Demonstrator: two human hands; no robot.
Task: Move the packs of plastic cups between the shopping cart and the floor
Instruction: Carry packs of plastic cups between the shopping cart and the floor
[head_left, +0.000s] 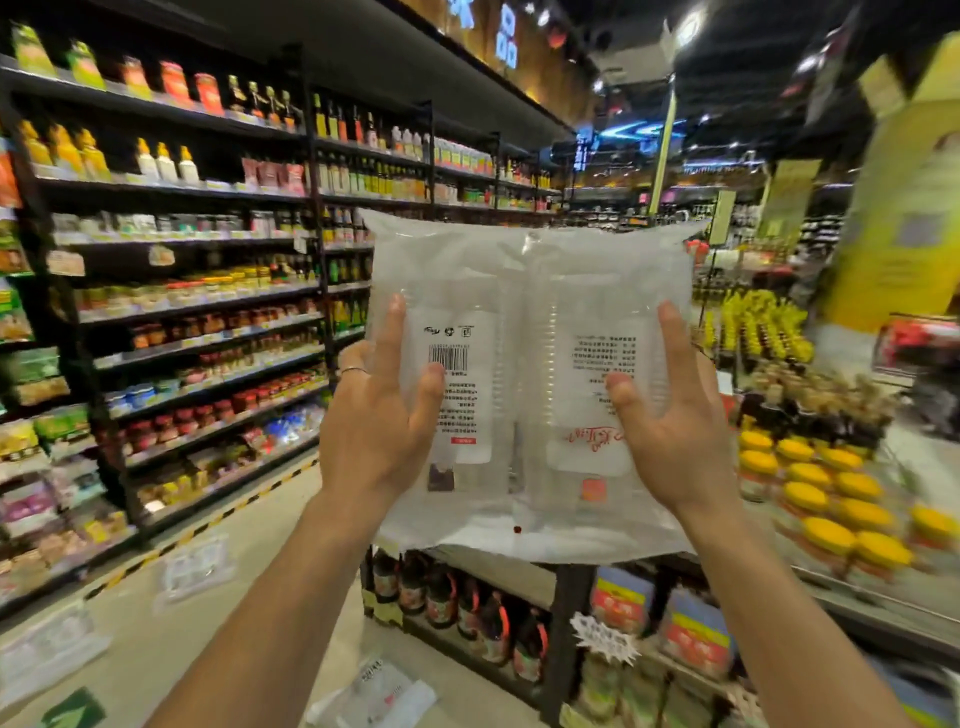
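Bright ceiling spotlights (688, 26) flaring, dim ceiling, motion blur at right, wide-angle bending at edges

Your clear plastic pack of two side-by-side stacks of transparent cups (524, 312) is raised upright before you, barcode label facing you, gripped at its sides by your left hand (374, 415) and right hand (675, 421). Three similar clear packs (195, 569), blurred, lie flat on the floor.

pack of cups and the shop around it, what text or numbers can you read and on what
Pack of cups, left label: barcode and small print, upside down, too small to read.
Right label: small print and red script, upside down, unreadable.
Blue overhead sign: blurred, unreadable.
Nothing can be quoted.
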